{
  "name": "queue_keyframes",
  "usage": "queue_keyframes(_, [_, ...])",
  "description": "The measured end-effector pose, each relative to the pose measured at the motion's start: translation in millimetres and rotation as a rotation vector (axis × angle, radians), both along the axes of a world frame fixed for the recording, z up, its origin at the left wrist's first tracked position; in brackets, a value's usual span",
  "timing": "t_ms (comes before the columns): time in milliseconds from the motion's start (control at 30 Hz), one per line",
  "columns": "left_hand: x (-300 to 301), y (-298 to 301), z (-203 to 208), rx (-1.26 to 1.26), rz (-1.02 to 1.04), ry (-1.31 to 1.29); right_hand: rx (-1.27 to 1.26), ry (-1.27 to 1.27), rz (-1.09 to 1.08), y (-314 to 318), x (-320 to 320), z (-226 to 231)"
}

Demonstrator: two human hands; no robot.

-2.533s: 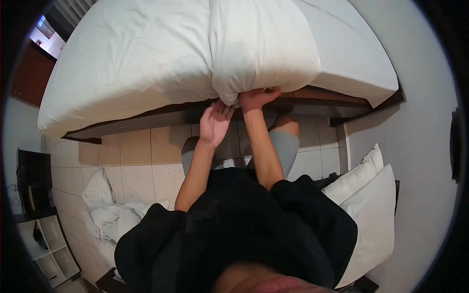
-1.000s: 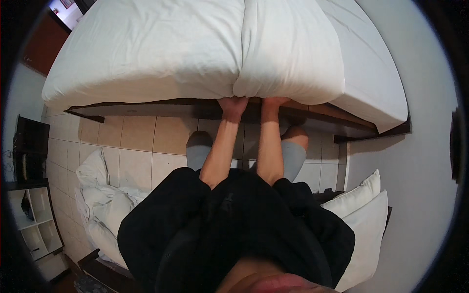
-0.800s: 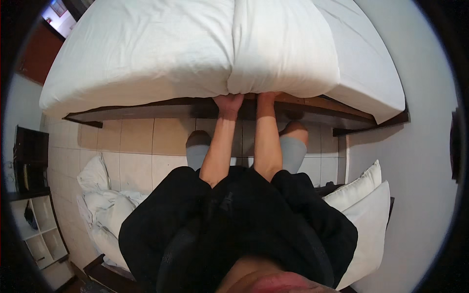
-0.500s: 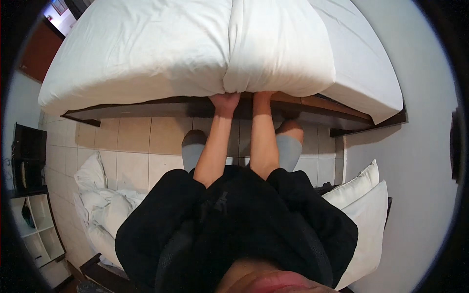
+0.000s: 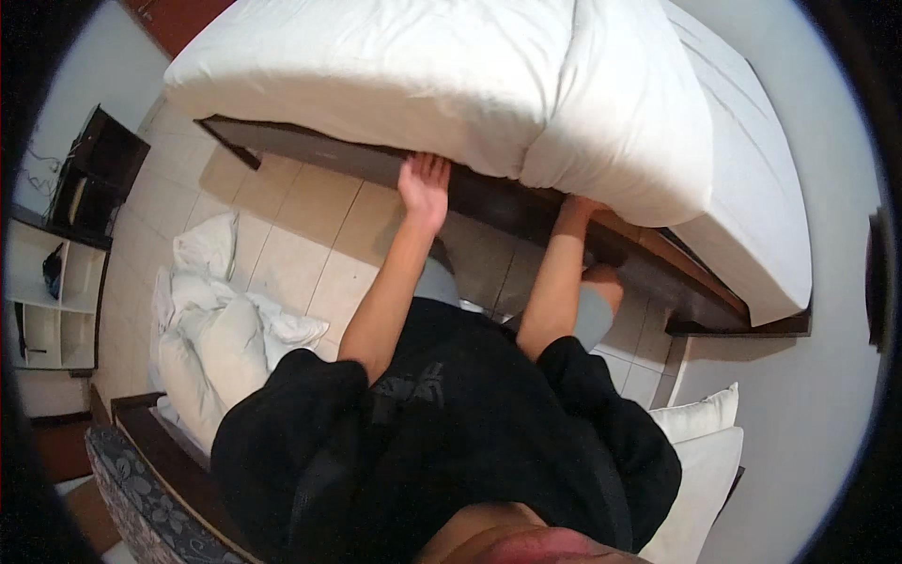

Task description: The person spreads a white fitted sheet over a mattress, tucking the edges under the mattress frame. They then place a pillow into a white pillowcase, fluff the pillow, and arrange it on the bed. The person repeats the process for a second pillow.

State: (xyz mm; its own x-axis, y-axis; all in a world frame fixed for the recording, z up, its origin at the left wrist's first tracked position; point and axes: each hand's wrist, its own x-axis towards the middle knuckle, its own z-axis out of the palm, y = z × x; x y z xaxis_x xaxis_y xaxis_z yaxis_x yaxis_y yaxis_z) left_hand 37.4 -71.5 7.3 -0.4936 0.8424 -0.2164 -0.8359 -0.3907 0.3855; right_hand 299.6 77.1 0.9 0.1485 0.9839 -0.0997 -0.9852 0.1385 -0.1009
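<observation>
A thick white duvet covers the bed, with a fold running down its right part. My left hand is at the duvet's lower edge, fingers stretched out, tips meeting the edge above the dark wooden bed frame. It grasps nothing that I can see. Further right, my right hand reaches beneath the duvet's hanging edge, close to the frame; its fingers are hidden there. Beyond the duvet, a white-sheeted mattress shows at the right.
Crumpled white bedding lies on the tiled floor at my left. White pillows rest behind me on the right, near the wall. A white cubby shelf and a dark cabinet stand far left.
My view has turned and the bed now slants down to the right. My left hand has moved left, away from the fold, and its fingers show; the hands are further apart.
</observation>
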Motion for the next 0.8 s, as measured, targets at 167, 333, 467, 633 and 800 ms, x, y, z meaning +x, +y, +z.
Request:
queue_keyframes(167, [-69.4, 63.8, 5.1, 0.176, -0.029, -0.14, 0.004, -0.011, 0.013, -4.3, -16.7, -9.3])
queue_keyframes(333, [-62.2, 96.9, -3.7, 0.256, -0.114, -0.086, 0.04, -0.119, -0.042, -16.0, 3.7, -33.0])
queue_keyframes(467, [-75.5, 112.1, -38.0, 0.09, -0.012, 0.629, 0.146, -1.102, -0.319, -12.3, 20.5, -70.8])
queue_keyframes(633, [-62.1, 46.7, -23.1, 0.105, -0.219, 0.097, -0.008, -0.383, -0.03, -57.4, 11.2, -53.8])
queue_keyframes(800, [-117.3, -29.1, -13.2, -0.075, -0.072, 0.138, 0.023, -0.193, 0.42, -144.9, -81.4, -11.3])
